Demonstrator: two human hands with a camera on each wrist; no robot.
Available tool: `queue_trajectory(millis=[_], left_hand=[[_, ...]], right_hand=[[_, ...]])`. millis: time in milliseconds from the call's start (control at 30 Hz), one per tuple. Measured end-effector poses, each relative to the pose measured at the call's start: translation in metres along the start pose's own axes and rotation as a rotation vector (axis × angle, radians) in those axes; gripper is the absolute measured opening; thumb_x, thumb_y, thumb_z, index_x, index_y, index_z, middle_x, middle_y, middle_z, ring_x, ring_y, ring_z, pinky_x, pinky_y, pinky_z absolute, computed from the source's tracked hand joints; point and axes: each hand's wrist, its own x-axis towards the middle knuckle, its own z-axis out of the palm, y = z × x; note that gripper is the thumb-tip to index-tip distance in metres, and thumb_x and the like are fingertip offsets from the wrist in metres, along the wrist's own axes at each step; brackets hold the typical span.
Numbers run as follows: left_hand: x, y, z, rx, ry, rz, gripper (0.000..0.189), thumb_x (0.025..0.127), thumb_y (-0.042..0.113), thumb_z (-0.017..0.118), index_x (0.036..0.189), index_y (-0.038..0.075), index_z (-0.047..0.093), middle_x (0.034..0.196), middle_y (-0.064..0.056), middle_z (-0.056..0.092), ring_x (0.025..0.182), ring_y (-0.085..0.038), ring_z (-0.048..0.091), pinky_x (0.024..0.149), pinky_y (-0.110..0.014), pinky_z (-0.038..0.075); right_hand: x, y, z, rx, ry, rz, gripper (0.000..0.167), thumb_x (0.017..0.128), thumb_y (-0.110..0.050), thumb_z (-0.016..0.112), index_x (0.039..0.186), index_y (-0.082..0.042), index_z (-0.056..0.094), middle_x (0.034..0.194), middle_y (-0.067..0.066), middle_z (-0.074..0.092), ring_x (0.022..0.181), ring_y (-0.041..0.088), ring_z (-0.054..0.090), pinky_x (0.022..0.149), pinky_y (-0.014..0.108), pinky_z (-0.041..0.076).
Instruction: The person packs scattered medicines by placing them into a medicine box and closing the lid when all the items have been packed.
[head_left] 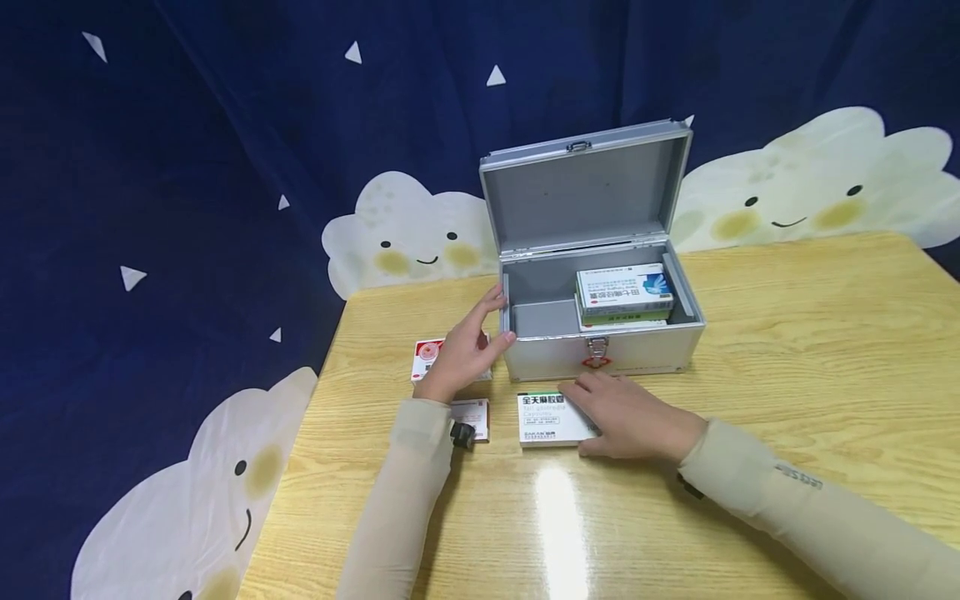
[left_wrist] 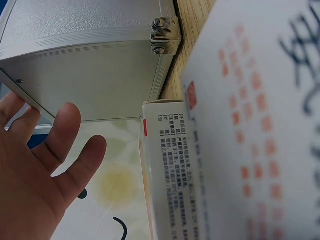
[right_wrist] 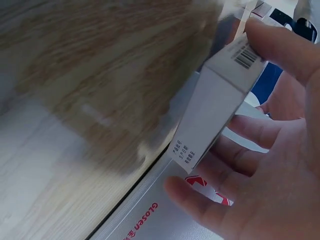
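Right now I have the white carton [head_left: 551,421] lying flat just in front of the silver case [head_left: 555,360], its long axis running left to right, roughly parallel with the case's front wall. The right hand [head_left: 633,421] is the nearer one: it comes in from the right and pinches the carton's right end, thumb on the near edge and fingers over the far edge, so the printed left part of the top shows to me. From that hand, the carton extends to the left, and the case stands just beyond both, its lid [head_left: 585,196] raised. The left hand [head_left: 467,350] is spread, thumb well apart from the fingers, at the left wall of the case; my angle is poor there, so I can't tell how firmly it touches, if at all. Inside the case, a stack of boxes [head_left: 626,290] sits toward the right. Under and beside the left hand and wrist lie a red-and-white box [head_left: 428,353] and, nearer me, a smaller box [head_left: 474,417]. Everything rests on a wood-grain table [head_left: 675,542] with a bright glare patch in front of the carton, and behind hangs a dark blue curtain [head_left: 225,117] with smiling clouds.
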Motion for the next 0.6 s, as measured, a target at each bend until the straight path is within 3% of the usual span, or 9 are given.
queue_trajectory(millis=[600], left_hand=[[-0.0005,-0.002,0.0004,-0.017,-0.003,0.002,0.062,0.096,0.043,0.055,0.151,0.02,0.038,0.164,0.02,0.023,0.063,-0.013,0.047,0.06,-0.025,0.045]], right_hand=[[-0.0038,-0.0039,-0.0023,0.04,0.011,-0.011,0.084,0.076,-0.037,0.082,0.143,0.0,0.048,0.141,0.019,0.055,0.13,0.038,0.053,0.107,0.054,0.044]])
